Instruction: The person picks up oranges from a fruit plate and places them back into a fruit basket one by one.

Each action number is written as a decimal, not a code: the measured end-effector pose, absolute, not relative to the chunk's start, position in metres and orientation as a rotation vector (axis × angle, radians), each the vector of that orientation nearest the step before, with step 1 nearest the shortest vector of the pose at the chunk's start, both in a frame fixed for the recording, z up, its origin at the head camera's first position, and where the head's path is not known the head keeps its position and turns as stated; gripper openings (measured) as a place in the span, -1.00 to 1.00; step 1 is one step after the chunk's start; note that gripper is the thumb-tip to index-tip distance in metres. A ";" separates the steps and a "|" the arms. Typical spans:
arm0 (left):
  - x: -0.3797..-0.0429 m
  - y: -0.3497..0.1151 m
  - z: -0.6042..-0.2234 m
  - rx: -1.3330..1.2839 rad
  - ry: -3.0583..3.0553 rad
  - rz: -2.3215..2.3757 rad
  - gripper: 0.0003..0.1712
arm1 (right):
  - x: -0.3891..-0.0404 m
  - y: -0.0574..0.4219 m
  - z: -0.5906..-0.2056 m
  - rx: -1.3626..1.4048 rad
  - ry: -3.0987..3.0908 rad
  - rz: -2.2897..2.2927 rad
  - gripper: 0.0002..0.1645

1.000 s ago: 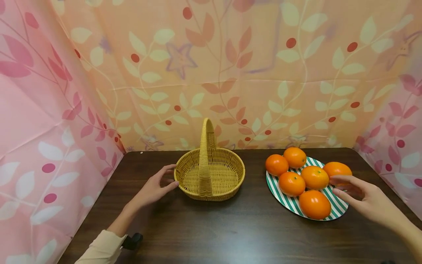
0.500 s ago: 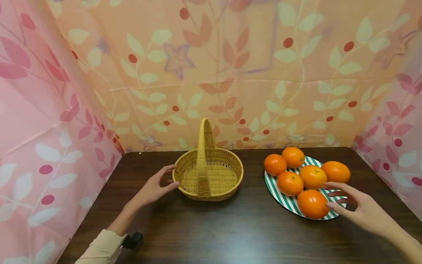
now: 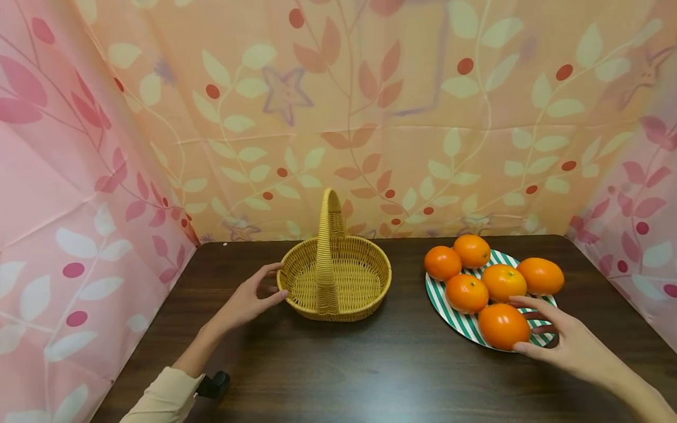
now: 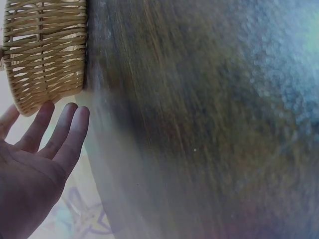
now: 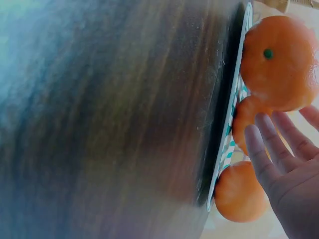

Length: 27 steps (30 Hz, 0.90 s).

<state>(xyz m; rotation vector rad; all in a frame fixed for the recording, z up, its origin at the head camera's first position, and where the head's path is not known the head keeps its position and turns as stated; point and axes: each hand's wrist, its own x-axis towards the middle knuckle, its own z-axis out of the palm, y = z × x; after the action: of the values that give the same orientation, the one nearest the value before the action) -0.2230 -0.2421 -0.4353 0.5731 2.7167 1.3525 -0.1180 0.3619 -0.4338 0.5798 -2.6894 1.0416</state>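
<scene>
My left hand (image 3: 245, 301) spreads loosely, fingertips at the rim of one oval wicker basket (image 3: 365, 281), single arched handle (image 3: 325, 252) up; rightward, six smooth, glossy oranges (image 3: 503, 283) on one striped plate (image 3: 468, 328), my right hand (image 3: 566, 341) half-open beside the nearest orange (image 3: 502, 326), gripping nothing.

On the counter (image 3: 370, 370), the basket (image 3: 354, 282) is standing left of the plate (image 3: 439, 301), well apart from it. The left hand (image 3: 247, 301) is touching the basket's left rim. Six fruits (image 3: 503, 282) are sitting on the plate: two towards the back left, two across the middle, one at the right, one in front. The right hand (image 3: 566, 339) is reaching just right of the front fruit (image 3: 503, 326). Behind the counter, the curtain (image 3: 238, 123) is hanging.
</scene>
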 end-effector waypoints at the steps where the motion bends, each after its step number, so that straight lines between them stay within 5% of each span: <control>1: -0.223 -0.242 -0.435 0.571 2.718 1.352 -0.21 | -0.119 0.361 -0.434 0.575 -2.691 1.040 -0.11; 27: -0.223 -0.242 -0.437 0.566 2.711 1.422 -0.24 | -0.123 0.370 -0.425 0.588 -2.659 1.144 -0.11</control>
<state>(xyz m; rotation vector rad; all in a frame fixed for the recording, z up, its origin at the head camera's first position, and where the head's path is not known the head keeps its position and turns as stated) -0.2226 -0.2424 -0.4366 0.5661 2.7113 1.4219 -0.1230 0.3701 -0.4248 0.5876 -2.6587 1.1444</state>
